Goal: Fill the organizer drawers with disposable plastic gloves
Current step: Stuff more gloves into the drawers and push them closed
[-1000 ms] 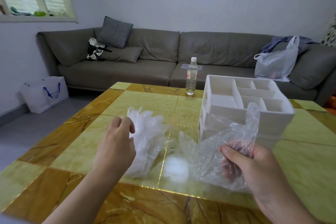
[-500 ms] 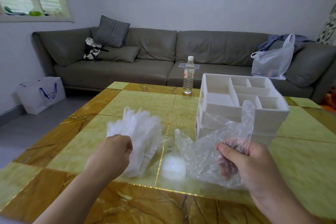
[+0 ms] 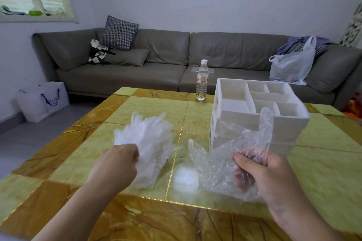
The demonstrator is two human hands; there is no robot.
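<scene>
Sofa (image 3: 176,68): grey, long, against the far wall; carries a checked cushion (image 3: 119,32) and a black-and-white bag (image 3: 97,53) at its left end, a thin white plastic bag (image 3: 291,66) with cloth behind it at its right end.

Desk (image 3: 148,107): glossy top in yellow-green and amber marble squares with gold seams; fills the near half of the view.

Shopping bag (image 3: 44,100): white with blue lettering, standing on the floor left of the desk, near the wall.

Organizer (image 3: 252,111): white, on the right part of the desk; open top divided into several compartments, drawer fronts stacked below on its near face. No gloves are visible in the top compartments; the drawers' contents cannot be told.

Pile of gloves (image 3: 148,143): clear, crinkled disposable plastic gloves heaped on the desk left of the organizer, finger ends pointing away.

Loose glove (image 3: 225,160): single clear plastic glove, held up just in front of the organizer's near face, one end rising across the organizer's front edge, the rest draping toward the desk.

Water bottle (image 3: 202,80): clear, white cap, red-and-white label, upright at the far edge of the desk, left of the organizer.

Left hand (image 3: 115,164): fingers curled, knuckles up, at the near left edge of the pile of gloves, fingertips closed on the plastic there.

Right hand (image 3: 260,176): thumb laid across the top, fingers curled underneath, gripping the loose glove; the fingers show through the film.
</scene>
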